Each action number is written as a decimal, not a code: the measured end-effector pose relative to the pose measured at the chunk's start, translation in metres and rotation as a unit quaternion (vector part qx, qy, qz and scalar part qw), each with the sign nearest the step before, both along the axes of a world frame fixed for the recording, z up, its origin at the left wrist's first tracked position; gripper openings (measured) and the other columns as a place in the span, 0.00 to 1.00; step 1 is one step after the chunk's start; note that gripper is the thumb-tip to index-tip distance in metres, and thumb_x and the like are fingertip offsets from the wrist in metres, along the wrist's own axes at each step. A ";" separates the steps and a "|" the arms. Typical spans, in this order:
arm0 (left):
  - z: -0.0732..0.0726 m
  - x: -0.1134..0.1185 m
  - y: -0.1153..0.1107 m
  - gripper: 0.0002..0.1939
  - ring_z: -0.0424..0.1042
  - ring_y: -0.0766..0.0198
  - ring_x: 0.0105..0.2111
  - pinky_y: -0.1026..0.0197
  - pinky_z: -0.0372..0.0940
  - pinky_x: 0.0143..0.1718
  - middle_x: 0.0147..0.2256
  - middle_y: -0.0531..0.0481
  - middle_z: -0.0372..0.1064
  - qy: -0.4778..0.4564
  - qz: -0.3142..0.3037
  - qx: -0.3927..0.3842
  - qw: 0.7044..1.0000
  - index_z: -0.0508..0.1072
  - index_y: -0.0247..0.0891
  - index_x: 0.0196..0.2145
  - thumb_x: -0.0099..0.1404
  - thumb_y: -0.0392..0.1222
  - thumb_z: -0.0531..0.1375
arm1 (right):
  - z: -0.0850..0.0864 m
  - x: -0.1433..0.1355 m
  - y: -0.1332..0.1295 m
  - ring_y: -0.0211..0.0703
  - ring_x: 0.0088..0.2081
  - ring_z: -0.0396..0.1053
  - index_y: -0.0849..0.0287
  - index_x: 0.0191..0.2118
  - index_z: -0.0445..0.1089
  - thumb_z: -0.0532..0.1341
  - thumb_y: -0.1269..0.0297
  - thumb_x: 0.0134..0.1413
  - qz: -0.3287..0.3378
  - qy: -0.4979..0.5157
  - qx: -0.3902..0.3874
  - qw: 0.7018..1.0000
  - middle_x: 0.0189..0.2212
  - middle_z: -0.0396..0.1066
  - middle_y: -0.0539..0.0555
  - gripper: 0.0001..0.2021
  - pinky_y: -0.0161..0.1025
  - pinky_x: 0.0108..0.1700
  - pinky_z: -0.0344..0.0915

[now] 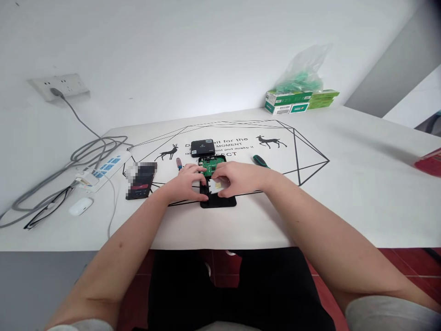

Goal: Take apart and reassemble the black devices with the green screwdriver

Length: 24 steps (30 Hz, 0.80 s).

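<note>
A black plastic case half (227, 202) lies on the table in front of me. Behind it, and partly over it, sits a green circuit board (208, 164) in a black frame. Between the thumb and fingers of my right hand (237, 178) is a silvery metal plate (212, 184) with a small yellowish pad on it, held over the case half. My left hand (189, 185) is curled at the case half's left side, thumb and fingertips on its edge. Just behind the board rests a black box cover (203, 148) with small labels.
A screwdriver (178, 163) lies beyond my left hand, and a green-and-black handle (260, 161) beyond my right. On the left are a phone (142, 180), a power strip (110, 168), grey cables and a white earbud case (81, 206). Green-and-white boxes (288, 102) stand against the wall.
</note>
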State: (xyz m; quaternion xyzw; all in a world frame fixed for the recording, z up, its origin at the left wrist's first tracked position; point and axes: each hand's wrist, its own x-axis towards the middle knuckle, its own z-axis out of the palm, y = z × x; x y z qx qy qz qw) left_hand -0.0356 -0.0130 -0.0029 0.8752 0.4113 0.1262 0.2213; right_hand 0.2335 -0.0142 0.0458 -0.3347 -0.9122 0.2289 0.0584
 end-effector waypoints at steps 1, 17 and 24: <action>0.000 0.000 0.000 0.18 0.53 0.37 0.75 0.29 0.53 0.76 0.70 0.45 0.68 0.001 0.000 0.003 1.000 0.81 0.47 0.41 0.58 0.54 0.79 | -0.002 -0.004 -0.002 0.43 0.35 0.64 0.54 0.29 0.62 0.69 0.57 0.52 0.009 -0.010 -0.002 1.000 0.35 0.66 0.51 0.15 0.42 0.38 0.60; -0.003 -0.002 0.005 0.16 0.60 0.41 0.72 0.36 0.59 0.74 0.66 0.43 0.72 -0.026 0.001 0.045 0.999 0.81 0.46 0.46 0.67 0.55 0.73 | -0.013 -0.016 -0.004 0.42 0.32 0.65 0.57 0.36 0.75 0.73 0.51 0.55 -0.001 -0.058 -0.006 0.998 0.38 0.70 0.53 0.15 0.41 0.36 0.59; -0.012 -0.005 0.024 0.18 0.72 0.44 0.61 0.38 0.68 0.63 0.53 0.43 0.80 0.024 0.248 0.157 0.956 0.80 0.43 0.51 0.72 0.30 0.55 | -0.015 -0.013 -0.001 0.49 0.41 0.71 0.57 0.33 0.77 0.74 0.51 0.57 0.013 -0.053 0.014 0.998 0.41 0.72 0.57 0.15 0.43 0.43 0.65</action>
